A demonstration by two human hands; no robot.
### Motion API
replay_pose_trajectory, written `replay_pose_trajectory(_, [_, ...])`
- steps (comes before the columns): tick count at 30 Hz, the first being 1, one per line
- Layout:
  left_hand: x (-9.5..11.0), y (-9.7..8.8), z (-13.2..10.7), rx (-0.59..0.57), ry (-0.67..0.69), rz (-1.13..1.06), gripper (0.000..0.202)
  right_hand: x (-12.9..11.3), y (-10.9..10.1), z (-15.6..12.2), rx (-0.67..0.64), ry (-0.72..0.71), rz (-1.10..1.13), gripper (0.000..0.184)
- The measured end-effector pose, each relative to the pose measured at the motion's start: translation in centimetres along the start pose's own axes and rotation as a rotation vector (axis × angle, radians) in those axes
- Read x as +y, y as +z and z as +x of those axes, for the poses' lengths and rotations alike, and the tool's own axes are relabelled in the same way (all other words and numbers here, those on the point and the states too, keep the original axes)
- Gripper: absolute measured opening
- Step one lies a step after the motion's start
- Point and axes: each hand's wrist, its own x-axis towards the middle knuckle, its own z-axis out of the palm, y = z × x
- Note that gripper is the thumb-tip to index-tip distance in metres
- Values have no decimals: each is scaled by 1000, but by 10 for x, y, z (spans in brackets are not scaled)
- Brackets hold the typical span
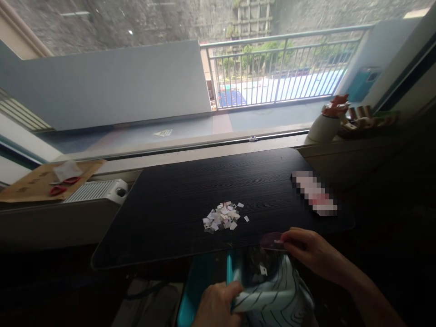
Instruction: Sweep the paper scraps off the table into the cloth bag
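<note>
This looks like a lived-in upper-floor room, a study corner in a home or dormitory. A dark tabletop (170, 200) stands against a wide window (136, 81) just beyond the right hand (306, 252). Far left of the hand a radiator (91, 191) sits below the windowsill (204, 153), and up to the hand's right ornaments (332, 118) stand on it. Outside, a railing (282, 36) overlooks a blue sports court (299, 86).
</note>
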Motion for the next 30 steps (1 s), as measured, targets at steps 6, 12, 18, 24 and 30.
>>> replay_pose_trajectory(6, [8,3,-7,85,-7,-21,20,-4,6,42,223,-120,-135,25])
replay_pose_trajectory(12, [10,8,-10,114,-13,21,19,-8,12,39,35,-213,-107,22])
replay_pose_trajectory(18, [14,7,-12,156,-17,55,16,-12,16,40,110,-206,-88,24])
replay_pose_trajectory(24, [12,9,-17,178,-3,41,13,-11,11,25,-25,-221,-60,22])
replay_pose_trajectory(30, [11,14,-16,184,19,83,15,4,12,21,152,-161,-70,27])
